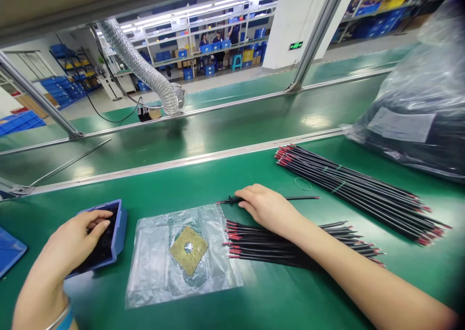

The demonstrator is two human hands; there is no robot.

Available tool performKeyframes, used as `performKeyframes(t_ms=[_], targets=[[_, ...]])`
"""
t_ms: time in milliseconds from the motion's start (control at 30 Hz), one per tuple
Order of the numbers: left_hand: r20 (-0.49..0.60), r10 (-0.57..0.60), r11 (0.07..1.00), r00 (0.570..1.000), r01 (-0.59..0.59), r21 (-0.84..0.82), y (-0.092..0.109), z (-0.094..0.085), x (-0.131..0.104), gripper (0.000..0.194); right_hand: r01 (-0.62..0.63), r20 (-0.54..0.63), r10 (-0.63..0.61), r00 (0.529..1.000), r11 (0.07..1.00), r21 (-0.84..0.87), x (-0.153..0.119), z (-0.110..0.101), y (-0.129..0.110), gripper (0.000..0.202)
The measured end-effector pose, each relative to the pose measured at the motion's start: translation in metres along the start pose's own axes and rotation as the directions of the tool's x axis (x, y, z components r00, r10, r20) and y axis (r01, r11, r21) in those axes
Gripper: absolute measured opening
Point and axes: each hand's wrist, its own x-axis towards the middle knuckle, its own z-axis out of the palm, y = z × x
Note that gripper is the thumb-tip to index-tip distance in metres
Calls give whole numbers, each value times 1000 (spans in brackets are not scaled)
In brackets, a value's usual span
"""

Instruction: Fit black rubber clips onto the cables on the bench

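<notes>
At the left, my left hand [78, 235] reaches over a blue plastic bin [121, 228] of dark parts. Its thumb and fingers are curled together at the bin's inner side; anything between them is too small to make out. My right hand [267, 206] has its fingers closed at a single black cable [300, 198] with red ends, where a black fitting [230, 201] sits near the cable's left end. Under the right wrist and forearm lies a loose pile of black cables [261, 247] with red tips, partly covered by the arm.
A clear plastic bag [148, 267] lies between the hands, a square tan piece with a hole [189, 250] on it. Bundled black cables [348, 189] lie at right, near a green rubber band [302, 184]. A big plastic-wrapped load [410, 122] stands behind; a silver duct [141, 64] hangs above.
</notes>
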Motion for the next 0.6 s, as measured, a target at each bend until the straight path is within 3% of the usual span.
performKeyframes(t_ms=[100, 200, 300, 367, 433, 500, 533, 567, 600], targets=[[88, -126, 987, 988, 116, 112, 12, -3, -3, 34, 7, 46, -9, 999, 1000, 28, -8, -10, -6, 18], [84, -73, 983, 994, 57, 172, 15, -6, -3, 33, 46, 136, -58, 989, 995, 91, -16, -17, -12, 16], [20, 42, 984, 999, -45, 173, 12, -7, -3, 30, 56, 205, -86, 975, 987, 149, -18, -17, -14, 19], [-63, -37, 993, 997, 44, 112, 13, -7, -6, 26, 50, 226, -91, 970, 982, 183, -18, -17, -13, 21], [-218, -186, 982, 958, 182, -41, 22, -6, -12, 22, 32, 228, -82, 970, 976, 213, -18, -19, -12, 21], [-351, -252, 939, 902, 141, -313, 41, 0, -21, 22, 5, 223, -60, 973, 971, 238, -19, -21, -12, 20], [-362, -234, 888, 902, 47, -458, 53, 6, -26, 23, -11, 219, -47, 975, 967, 254, -19, -22, -12, 19], [-306, -187, 805, 934, -33, -592, 66, 14, -30, 23, -28, 214, -33, 976, 961, 276, -19, -23, -13, 18], [-182, -98, 733, 978, -53, -678, 80, 23, -34, 23, -41, 204, -22, 979, 952, 304, -19, -24, -13, 16]])
